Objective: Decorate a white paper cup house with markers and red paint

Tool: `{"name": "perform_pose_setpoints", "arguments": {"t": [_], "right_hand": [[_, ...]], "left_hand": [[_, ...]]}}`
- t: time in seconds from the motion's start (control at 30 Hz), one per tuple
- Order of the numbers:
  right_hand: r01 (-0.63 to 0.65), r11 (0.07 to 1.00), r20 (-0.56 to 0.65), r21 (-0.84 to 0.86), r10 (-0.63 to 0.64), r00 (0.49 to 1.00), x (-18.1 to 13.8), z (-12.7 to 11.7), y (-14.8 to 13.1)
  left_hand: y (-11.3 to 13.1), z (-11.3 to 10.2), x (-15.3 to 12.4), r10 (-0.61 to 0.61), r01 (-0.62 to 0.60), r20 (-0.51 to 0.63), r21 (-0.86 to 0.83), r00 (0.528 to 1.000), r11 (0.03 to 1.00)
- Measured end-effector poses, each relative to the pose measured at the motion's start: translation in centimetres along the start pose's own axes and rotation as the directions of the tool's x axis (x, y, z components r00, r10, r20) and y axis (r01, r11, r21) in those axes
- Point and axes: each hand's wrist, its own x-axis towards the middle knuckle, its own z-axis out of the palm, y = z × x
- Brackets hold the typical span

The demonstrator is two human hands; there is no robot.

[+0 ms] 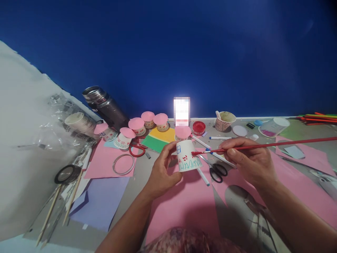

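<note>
Mostly white cup (187, 156): blue window, red dabs, green squiggles.

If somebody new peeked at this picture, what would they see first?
Probably the bright, blurred rectangle glowing in front of the deep blue wall, near the middle. Just below, the left hand holds a white paper cup, with the red paintbrush in the right hand at its decorated side. Pink-topped cups stand behind, mostly leftward.

The left hand (165, 170) and right hand (251, 161) are bare, as are the forearms (131, 215) as far as they show. Low in view curves a garment (184, 240) (just a rounded strip of it) mottled in dusky red, brown and pink, its finer pattern blurred.
</note>
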Motion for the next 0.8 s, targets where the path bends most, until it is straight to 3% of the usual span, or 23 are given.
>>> {"name": "perform_pose_setpoints", "arguments": {"t": [0.53, 0.8], "right_hand": [[0.008, 1.0, 0.03, 0.001, -0.008, 1.0, 0.1, -0.36, 0.24], [0.022, 1.0, 0.002, 0.008, -0.022, 1.0, 0.22, -0.82, 0.29]], "left_hand": [[-0.05, -0.16, -0.08, 0.016, -0.016, -0.002, 0.011, 1.0, 1.0], [-0.47, -0.1, -0.09, -0.032, 0.032, -0.004, -0.087, 0.999, 0.996]]}}
